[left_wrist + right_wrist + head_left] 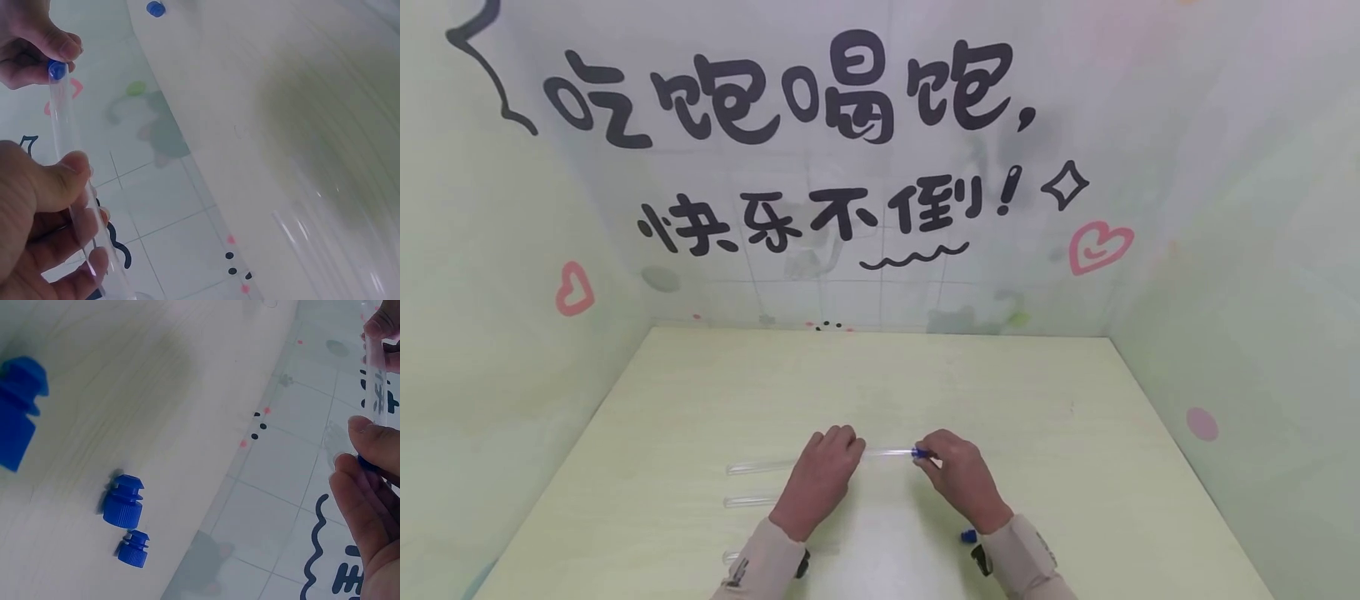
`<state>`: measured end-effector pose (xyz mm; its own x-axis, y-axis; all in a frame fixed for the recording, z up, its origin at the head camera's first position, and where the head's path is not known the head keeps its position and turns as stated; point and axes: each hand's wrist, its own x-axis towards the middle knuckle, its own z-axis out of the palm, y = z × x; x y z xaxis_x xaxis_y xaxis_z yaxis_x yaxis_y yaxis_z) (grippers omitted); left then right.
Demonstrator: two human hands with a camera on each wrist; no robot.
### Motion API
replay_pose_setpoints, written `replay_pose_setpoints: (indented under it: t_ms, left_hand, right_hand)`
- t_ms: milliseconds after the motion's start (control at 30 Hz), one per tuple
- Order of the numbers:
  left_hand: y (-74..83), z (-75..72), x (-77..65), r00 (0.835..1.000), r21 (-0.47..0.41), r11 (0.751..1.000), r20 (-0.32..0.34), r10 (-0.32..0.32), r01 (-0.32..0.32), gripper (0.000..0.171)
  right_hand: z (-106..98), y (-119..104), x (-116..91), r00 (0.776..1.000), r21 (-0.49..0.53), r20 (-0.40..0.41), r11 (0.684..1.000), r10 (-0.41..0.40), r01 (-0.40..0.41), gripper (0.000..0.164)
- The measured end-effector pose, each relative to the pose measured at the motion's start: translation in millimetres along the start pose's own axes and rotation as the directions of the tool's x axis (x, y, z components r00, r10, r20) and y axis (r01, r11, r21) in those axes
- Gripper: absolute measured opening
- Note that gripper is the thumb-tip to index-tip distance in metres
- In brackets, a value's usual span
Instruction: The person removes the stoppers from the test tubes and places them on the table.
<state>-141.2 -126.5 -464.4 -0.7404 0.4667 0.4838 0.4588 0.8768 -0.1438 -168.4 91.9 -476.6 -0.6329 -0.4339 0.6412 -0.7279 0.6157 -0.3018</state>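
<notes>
Left hand (820, 479) grips the clear plastic tube (887, 452) above the pale green table (1075, 467) while right hand (958, 475) pinches the blue stopper (57, 70) at its mouth, best pushed in straight, tube steady.

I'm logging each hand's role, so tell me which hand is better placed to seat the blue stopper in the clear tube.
Right. The right hand already pinches the blue stopper at the tube's end, while the left hand grips the clear tube mid-length, probably steadying it.
</notes>
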Motion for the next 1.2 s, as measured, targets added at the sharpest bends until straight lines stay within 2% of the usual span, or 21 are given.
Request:
replay_pose_setpoints:
  t_ms: [167, 333, 500, 667, 833, 1000, 1200]
  left_hand:
    - [-3.8, 3.9, 3.1, 0.999, -0.013, 1.000, 0.039, 0.006, -0.006, 0.024]
    - [-10.3, 7.4, 9.8, 0.997, -0.033, 0.999, 0.074, 0.016, -0.013, 0.027]
    - [-18.0, 11.9, 17.4, 0.994, -0.058, 0.998, 0.100, 0.039, -0.034, 0.027]
    - [-28.4, 20.7, 22.5, 0.994, -0.061, 0.998, 0.107, 0.034, -0.027, 0.020]
    - [-40.3, 25.1, 26.2, 0.996, -0.049, 0.999, 0.087, 0.010, -0.006, 0.016]
    - [-56.1, 25.3, 30.8, 0.996, -0.044, 0.997, 0.071, -0.054, 0.057, 0.015]
    - [-79.6, 32.7, 28.9, 0.988, -0.024, 0.993, 0.111, -0.110, 0.114, 0.013]
  right_hand:
    - [1.7, 1.7, 3.6, 1.000, -0.077, -0.019, 0.997, -0.020, 0.018, 0.025]
    - [5.3, 5.8, 10.5, 0.996, -0.182, -0.029, 0.981, -0.080, 0.074, 0.025]
    - [8.7, 12.9, 17.5, 0.997, -0.205, -0.015, 0.976, -0.081, 0.076, 0.024]
    - [11.3, 20.1, 22.8, 0.999, -0.193, 0.013, 0.980, -0.037, 0.038, 0.022]
    - [9.4, 30.2, 27.6, 1.000, -0.201, 0.023, 0.979, 0.017, -0.012, 0.023]
    - [3.5, 44.0, 30.7, 0.994, -0.239, 0.051, 0.967, 0.099, -0.084, 0.020]
    - [-1.4, 63.5, 32.2, 0.976, -0.249, 0.098, 0.954, 0.195, -0.165, 0.017]
